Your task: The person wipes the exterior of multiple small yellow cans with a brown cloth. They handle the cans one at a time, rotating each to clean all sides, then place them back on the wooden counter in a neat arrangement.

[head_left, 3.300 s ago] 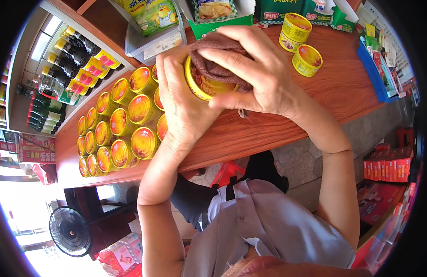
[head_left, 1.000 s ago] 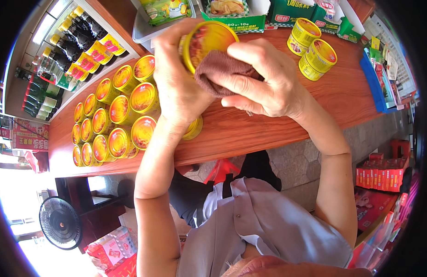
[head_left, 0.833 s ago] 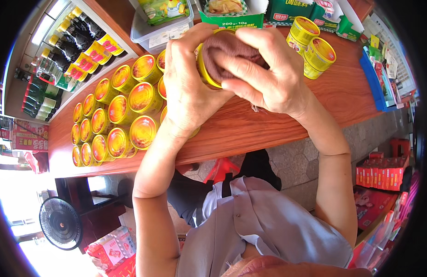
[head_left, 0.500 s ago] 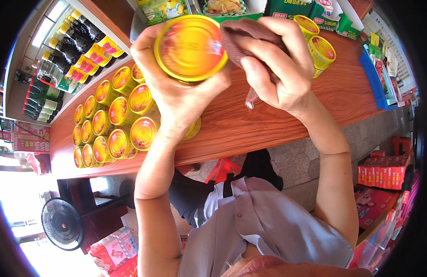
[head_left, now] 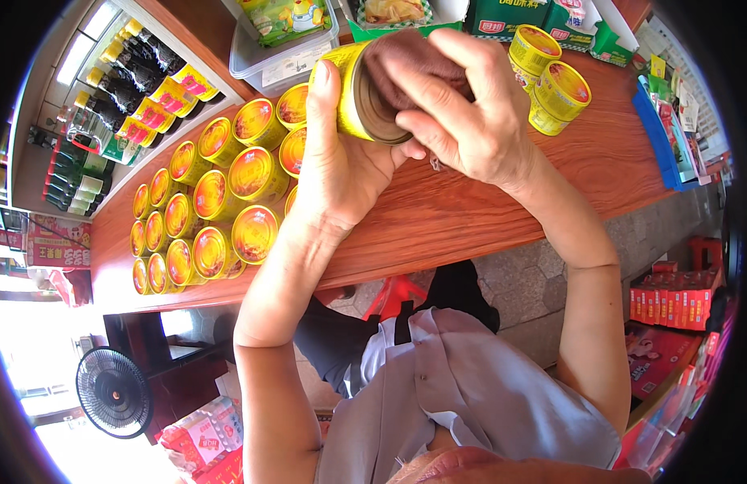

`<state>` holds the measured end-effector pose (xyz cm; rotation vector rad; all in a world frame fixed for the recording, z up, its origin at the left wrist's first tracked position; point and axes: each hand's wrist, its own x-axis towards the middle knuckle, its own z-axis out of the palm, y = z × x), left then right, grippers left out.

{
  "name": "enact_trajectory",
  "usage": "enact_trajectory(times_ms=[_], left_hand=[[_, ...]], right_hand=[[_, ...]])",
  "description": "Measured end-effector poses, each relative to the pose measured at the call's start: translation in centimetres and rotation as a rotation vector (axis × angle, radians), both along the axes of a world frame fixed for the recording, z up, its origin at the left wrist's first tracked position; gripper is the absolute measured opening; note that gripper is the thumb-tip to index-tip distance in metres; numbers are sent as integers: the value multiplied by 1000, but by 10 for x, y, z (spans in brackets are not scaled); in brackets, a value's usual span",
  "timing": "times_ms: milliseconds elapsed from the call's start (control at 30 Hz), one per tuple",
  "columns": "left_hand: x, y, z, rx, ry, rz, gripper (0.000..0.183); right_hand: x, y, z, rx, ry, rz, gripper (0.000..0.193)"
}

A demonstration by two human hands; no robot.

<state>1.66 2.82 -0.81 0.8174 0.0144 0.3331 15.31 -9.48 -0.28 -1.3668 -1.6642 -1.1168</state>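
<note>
A yellow can (head_left: 351, 98) is gripped in my left hand (head_left: 341, 165), tilted so that its bare metal end faces right. My right hand (head_left: 488, 121) holds a brown cloth (head_left: 412, 68) pressed against that metal end. Both hands are raised above the wooden counter (head_left: 438, 211). To the left of my left forearm, several matching yellow cans (head_left: 255, 174) stand in rows, their orange-and-yellow tops up. Beyond my right hand, more of the same cans (head_left: 563, 85) are stacked in a small group.
A clear plastic tub (head_left: 288, 60) and green boxes (head_left: 509, 18) line the counter's far side. Shelves of dark bottles (head_left: 143, 81) rise at the left. A blue tray (head_left: 660, 137) sits at the right end. A black fan (head_left: 112, 393) stands lower left.
The can in my left hand has turned from showing its printed top to showing its side and metal end. The cloth in my right hand has moved slightly left onto that end.
</note>
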Motion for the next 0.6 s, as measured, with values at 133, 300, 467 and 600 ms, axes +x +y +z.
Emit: enact_trajectory(times_ms=[133, 300, 467, 600], left_hand=[[-1, -3, 6, 13, 96, 53, 82], [-2, 20, 6, -84, 106, 134, 82], [-7, 29, 8, -217, -90, -33, 83], [-9, 22, 8, -40, -104, 24, 75]], right_hand=[[-11, -2, -4, -90, -71, 75, 45], [-8, 5, -6, -162, -97, 205, 34], [4, 5, -4, -8, -103, 157, 29], [9, -1, -7, 16, -58, 125, 29]])
